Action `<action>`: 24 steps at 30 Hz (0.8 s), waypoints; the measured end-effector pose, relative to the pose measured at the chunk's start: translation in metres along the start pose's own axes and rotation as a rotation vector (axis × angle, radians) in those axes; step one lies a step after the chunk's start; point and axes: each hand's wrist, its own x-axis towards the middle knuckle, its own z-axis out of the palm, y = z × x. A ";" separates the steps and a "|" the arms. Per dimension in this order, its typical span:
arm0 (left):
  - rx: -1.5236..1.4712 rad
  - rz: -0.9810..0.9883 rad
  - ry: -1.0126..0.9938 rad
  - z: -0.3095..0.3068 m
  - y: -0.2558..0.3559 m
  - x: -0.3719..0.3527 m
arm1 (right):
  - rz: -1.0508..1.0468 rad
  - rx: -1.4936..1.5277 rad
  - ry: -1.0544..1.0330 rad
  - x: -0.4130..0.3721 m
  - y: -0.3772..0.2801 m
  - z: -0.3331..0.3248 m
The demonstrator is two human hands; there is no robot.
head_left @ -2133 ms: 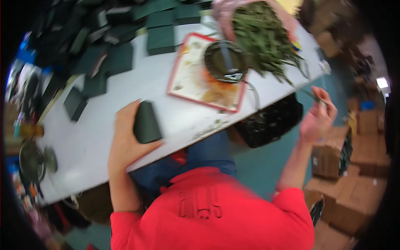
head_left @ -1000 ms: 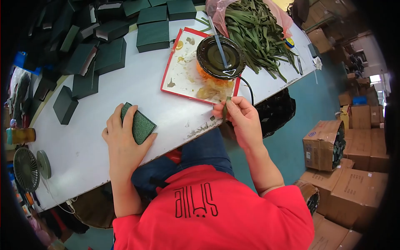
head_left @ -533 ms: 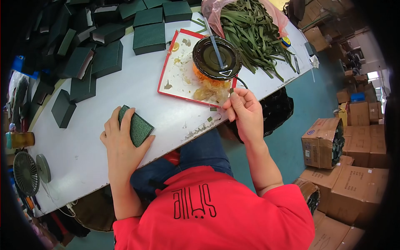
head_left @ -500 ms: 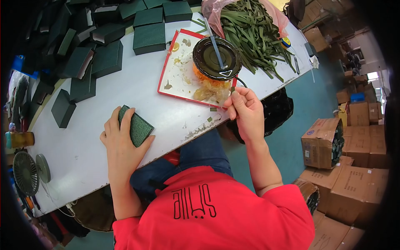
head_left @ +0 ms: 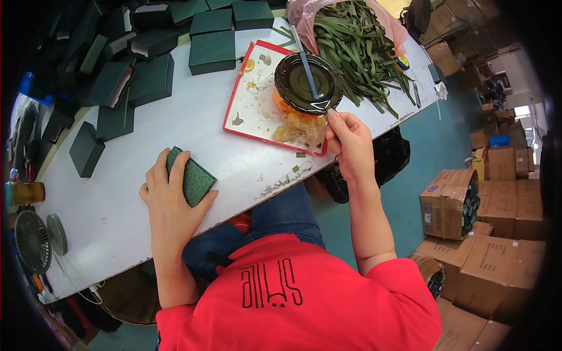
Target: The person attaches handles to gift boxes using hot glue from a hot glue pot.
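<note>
A small green patterned box [head_left: 198, 178] lies on the white table, with my left hand [head_left: 172, 187] closed around its sides. My right hand [head_left: 350, 140] is pinched at the near right rim of a round pot of dark liquid [head_left: 307, 82]; whatever is between its fingertips is too small to make out. In the pot rests a pale stick [head_left: 305, 64]. The pot stands on a white tray with a red edge [head_left: 234, 104], smeared with amber residue [head_left: 295, 130]. Small green scraps [head_left: 300, 155] lie near the tray's front edge.
Many dark green boxes [head_left: 212, 52] cover the table's far left. Green ribbon strips [head_left: 351, 44] spill from a pink bag [head_left: 301, 17] behind the pot. A small fan [head_left: 33, 241] stands at the left edge. Cardboard boxes [head_left: 448, 205] sit on the floor at right.
My right hand has moved up from beside the tray's right corner to the rim of the pot. My left hand still holds the green box in the same place.
</note>
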 end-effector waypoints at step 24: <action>-0.528 0.371 -0.027 -0.007 -0.008 0.016 | 0.055 -0.078 -0.366 -0.058 -0.010 0.030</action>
